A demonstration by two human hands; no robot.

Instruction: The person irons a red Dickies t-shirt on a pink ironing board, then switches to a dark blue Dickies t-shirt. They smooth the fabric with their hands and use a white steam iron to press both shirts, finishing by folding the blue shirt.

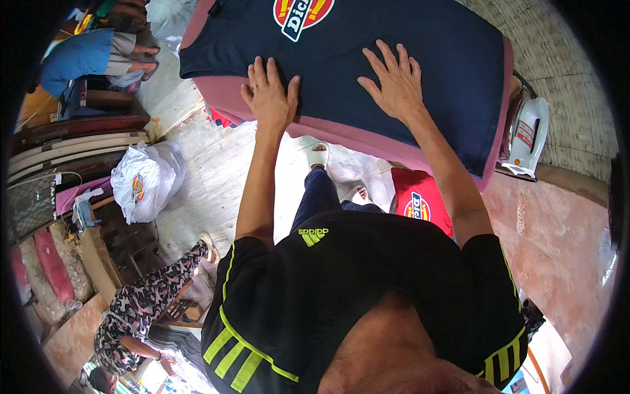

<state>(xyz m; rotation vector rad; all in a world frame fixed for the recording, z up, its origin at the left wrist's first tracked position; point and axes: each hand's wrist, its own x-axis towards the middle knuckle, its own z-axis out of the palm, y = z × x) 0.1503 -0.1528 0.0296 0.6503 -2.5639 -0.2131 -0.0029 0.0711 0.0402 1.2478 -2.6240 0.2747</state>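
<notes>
- Head view, left hand: palm down near the near edge of the dark navy garment, fingers spread and pointing far, thumb out to the right; we find nothing pinched.
- Right hand: palm down on the same cloth, well apart from the left, fingers fanned; nothing gripped. We judge that the wide placing spreads light pressure and keeps the fabric flat.
- Dark navy garment: laid out under both hands, a red, yellow and white print at its far side, cut off by the frame.
- Mauve cloth: beneath the garment, showing along the near edge and both ends; probably a protective cover.
- Iron, white-bodied: just beyond the right end of the cloth, clear of the garment, presumably so that its heat is kept off the fabric while within reach.
- Red garment: low, below the near edge, with a similar print.
- White plastic bag: bulging, on the floor to the left; we cannot tell its contents.
- Clear plastic bag: far left; contents likewise unclear.
- Two other people: one in a blue top, far left; one in patterned clothes, near left.
</notes>
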